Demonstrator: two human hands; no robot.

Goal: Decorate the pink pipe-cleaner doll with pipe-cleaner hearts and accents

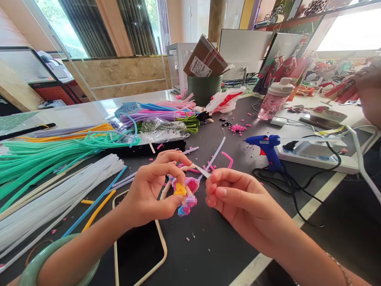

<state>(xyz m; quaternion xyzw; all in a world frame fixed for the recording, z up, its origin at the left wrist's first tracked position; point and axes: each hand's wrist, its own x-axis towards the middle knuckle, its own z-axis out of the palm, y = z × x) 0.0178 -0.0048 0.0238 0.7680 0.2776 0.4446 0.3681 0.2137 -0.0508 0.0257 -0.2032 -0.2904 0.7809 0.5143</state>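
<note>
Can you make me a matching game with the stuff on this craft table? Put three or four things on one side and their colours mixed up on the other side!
Things:
1. glue gun
2. water bottle
3. big bundle of pipe cleaners on the far left
4. bangle on the left hand's wrist

Colours:
a. pale jade green
b. blue
c. pink with a white lid
d. mint green

Right pairs: 1-b, 2-c, 3-d, 4-a.

Bonus look: the left hand pinches a small pipe-cleaner figure that is pink, yellow and blue, and the right hand is beside it.
</note>
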